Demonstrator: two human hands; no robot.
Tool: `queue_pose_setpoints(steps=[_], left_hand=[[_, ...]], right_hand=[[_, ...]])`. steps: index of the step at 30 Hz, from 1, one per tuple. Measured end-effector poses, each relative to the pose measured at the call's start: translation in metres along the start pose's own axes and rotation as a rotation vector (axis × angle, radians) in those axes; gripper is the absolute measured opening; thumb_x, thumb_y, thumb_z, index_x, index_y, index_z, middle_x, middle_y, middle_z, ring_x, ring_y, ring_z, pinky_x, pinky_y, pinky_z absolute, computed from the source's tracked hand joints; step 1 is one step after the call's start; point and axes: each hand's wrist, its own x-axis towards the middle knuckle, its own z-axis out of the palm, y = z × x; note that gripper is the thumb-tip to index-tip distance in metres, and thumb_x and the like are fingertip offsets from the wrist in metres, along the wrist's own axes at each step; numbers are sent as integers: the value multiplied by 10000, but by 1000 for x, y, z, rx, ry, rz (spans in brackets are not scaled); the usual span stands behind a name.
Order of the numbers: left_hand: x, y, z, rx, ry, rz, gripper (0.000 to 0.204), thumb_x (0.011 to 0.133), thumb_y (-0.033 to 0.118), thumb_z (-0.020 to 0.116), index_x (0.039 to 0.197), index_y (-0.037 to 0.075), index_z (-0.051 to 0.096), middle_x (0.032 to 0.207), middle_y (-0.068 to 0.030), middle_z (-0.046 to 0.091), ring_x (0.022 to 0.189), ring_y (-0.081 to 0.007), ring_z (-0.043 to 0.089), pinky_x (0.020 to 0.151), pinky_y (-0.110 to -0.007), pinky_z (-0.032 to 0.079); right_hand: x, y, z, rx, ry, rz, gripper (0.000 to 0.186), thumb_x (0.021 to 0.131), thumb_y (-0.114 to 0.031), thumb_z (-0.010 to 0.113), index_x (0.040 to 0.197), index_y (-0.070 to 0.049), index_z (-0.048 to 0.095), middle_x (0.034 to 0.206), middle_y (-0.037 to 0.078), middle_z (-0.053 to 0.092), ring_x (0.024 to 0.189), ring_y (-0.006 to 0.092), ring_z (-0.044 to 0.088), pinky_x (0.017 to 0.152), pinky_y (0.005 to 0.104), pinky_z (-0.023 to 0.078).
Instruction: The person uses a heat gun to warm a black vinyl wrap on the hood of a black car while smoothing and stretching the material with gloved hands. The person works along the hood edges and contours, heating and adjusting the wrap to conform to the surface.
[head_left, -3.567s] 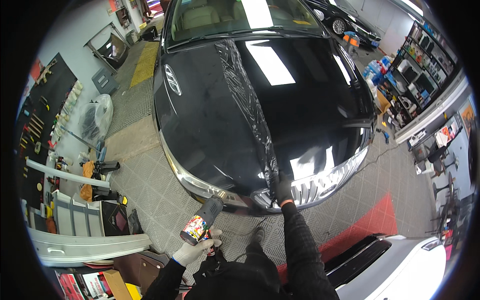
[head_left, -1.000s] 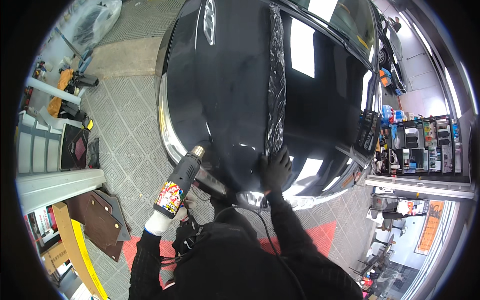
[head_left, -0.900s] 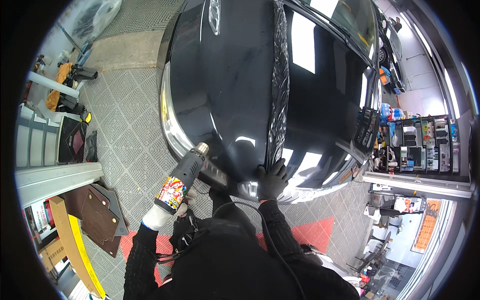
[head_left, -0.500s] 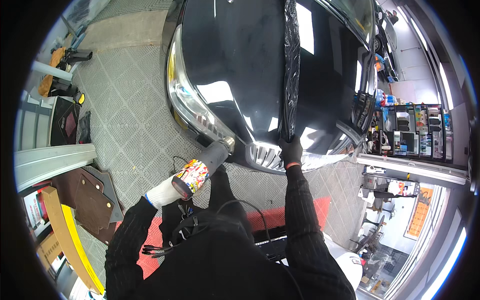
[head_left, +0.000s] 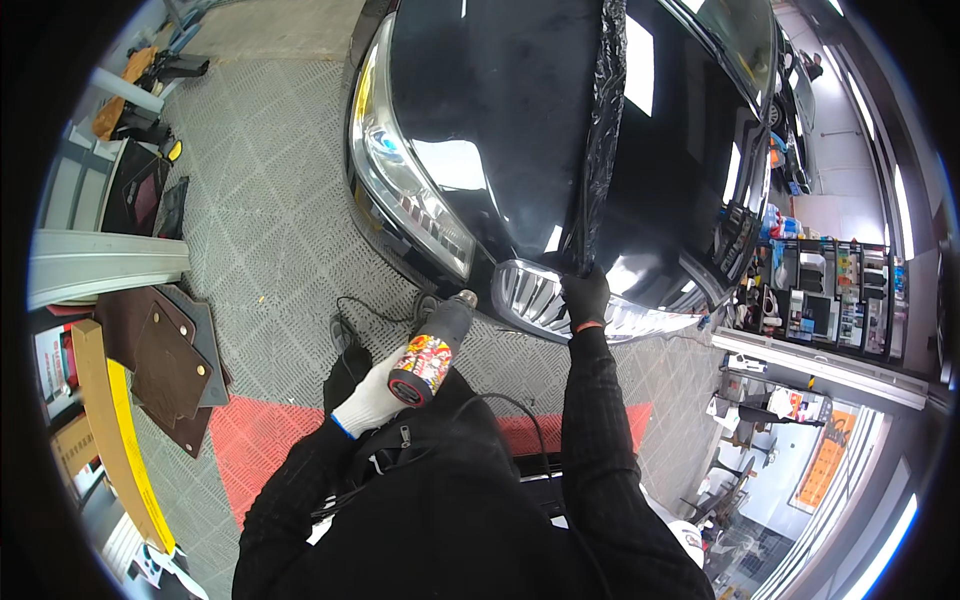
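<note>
In a white glove, my left hand point(head_left: 368, 402) is closed round a heat gun point(head_left: 440, 345) with a grey barrel and a colourful sticker. Its metal nozzle points forward, just short of the car's front edge between headlight point(head_left: 425, 215) and grille point(head_left: 530, 298). My right hand point(head_left: 587, 297), black-gloved, is closed at the near end of a crinkled strip of glossy black film point(head_left: 604, 120). The strip runs back along the black hood point(head_left: 500, 110). What the right fingers pinch is partly hidden by the glove.
A power cord point(head_left: 378, 310) trails on the grey tiled floor point(head_left: 260, 230) near my feet. Brown mats point(head_left: 165, 365) and a long cardboard box point(head_left: 108, 415) lie at the left. Shelves of goods point(head_left: 825, 295) stand at the right.
The heat gun has drawn back toward me and its nozzle has come away from the headlight's lower corner. My right hand stays at the film strip's end. The whole view has shifted slightly.
</note>
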Motion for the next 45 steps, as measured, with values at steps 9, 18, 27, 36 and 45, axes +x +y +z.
queue_pose_setpoints(steps=[9, 18, 27, 36, 45], left_hand=[[6, -15, 40, 461, 59, 232, 630, 879, 185, 885, 1390, -1, 566, 1155, -223, 760, 1120, -378, 764, 933, -423, 601], [1, -5, 54, 482, 66, 219, 597, 871, 176, 893, 1348, -3, 580, 1155, -206, 765, 1131, -339, 770, 947, -411, 607], [2, -8, 55, 458, 55, 196, 621, 875, 216, 909, 1350, -10, 579, 1181, -211, 768, 1141, -328, 773, 962, -411, 610], [-1, 1, 57, 465, 52, 195, 697, 883, 223, 900, 1436, -19, 552, 1235, -220, 764, 1173, -334, 765, 1000, -412, 610], [9, -4, 51, 445, 26, 189, 724, 878, 208, 898, 1464, -17, 537, 1243, -222, 761, 1178, -342, 760, 1002, -412, 609]], right_hand=[[2, -8, -11, 187, -77, 35, 296, 863, -181, 740, 1098, -7, 694, 923, 146, 751, 823, 264, 724, 771, 407, 566], [3, -13, -12, 201, -135, 108, 298, 848, -141, 756, 1102, -1, 687, 896, 124, 732, 799, 214, 698, 739, 393, 563], [-4, -26, -17, 281, -141, 80, 203, 863, -93, 772, 1020, -22, 664, 816, 63, 696, 667, 135, 648, 598, 328, 523], [-5, -29, -19, 437, -187, 57, 199, 873, -111, 794, 990, -8, 670, 735, 35, 677, 581, 101, 613, 529, 286, 490], [-11, -34, -26, 527, -252, 196, 210, 835, -91, 801, 1006, -10, 709, 750, 34, 698, 603, 108, 626, 552, 282, 494]])
